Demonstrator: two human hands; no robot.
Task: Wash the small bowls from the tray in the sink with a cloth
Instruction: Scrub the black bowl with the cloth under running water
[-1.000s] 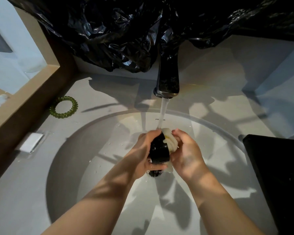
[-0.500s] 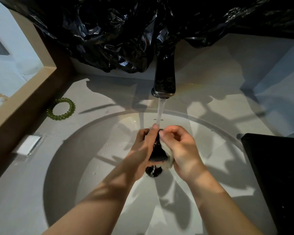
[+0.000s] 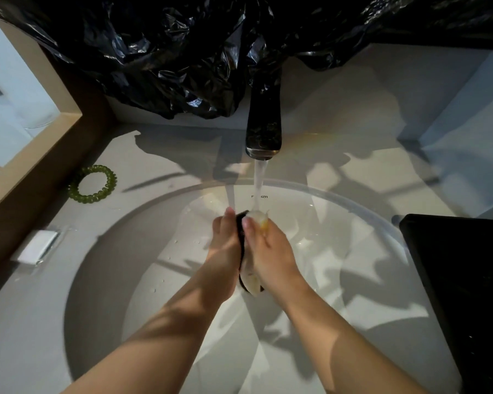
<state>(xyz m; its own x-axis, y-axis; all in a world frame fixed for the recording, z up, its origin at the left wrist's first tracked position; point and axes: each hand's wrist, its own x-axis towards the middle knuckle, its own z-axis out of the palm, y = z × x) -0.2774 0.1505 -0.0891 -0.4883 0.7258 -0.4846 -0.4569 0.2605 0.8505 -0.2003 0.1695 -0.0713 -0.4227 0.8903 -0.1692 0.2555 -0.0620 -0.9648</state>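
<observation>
Over the middle of the white round sink (image 3: 353, 206), my left hand (image 3: 225, 245) grips a small black bowl (image 3: 242, 237), held on edge and mostly hidden between my palms. My right hand (image 3: 271, 251) presses a pale wet cloth (image 3: 252, 282) against the bowl; the cloth shows at the fingertips under the water and hangs out below the hands. A dark tap (image 3: 264, 126) runs a stream of water (image 3: 259, 183) onto the top of the cloth and bowl. The black tray (image 3: 461, 280) sits on the counter at the right edge.
A green beaded bracelet (image 3: 93, 184) lies on the counter at the left, near a small white packet (image 3: 37, 247). A wooden frame (image 3: 32, 155) borders the left side. Crumpled black plastic sheeting (image 3: 182, 52) hangs behind the tap.
My hands have closed tighter together and turned the bowl on edge. The right hand slid the cloth up and over the bowl under the stream.
</observation>
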